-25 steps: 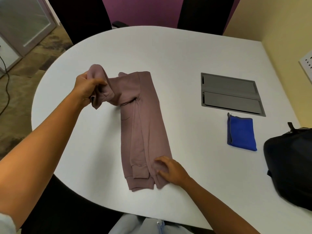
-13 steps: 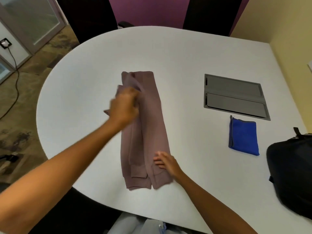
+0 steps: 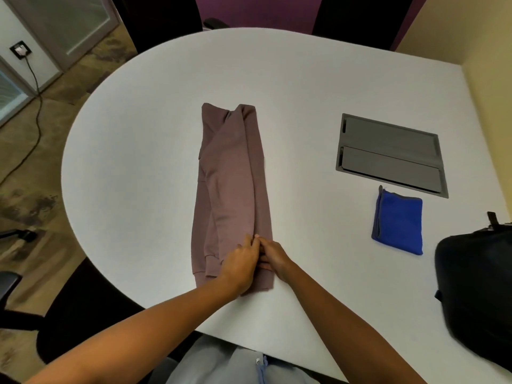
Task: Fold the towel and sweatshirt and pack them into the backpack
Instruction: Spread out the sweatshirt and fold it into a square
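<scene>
Sweatshirt (image 3: 231, 173) hem under fingers (image 3: 250, 245)

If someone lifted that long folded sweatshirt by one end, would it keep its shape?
Probably not. The sweatshirt lies in soft, creased layers, so it would likely droop and unfold. Both hands meet on its near end, which suggests it needs two-handed support. It looks light.

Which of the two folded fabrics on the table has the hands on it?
The mauve sweatshirt, folded into a long strip; both hands meet at its near end. The blue towel lies untouched, off to the right.
</scene>
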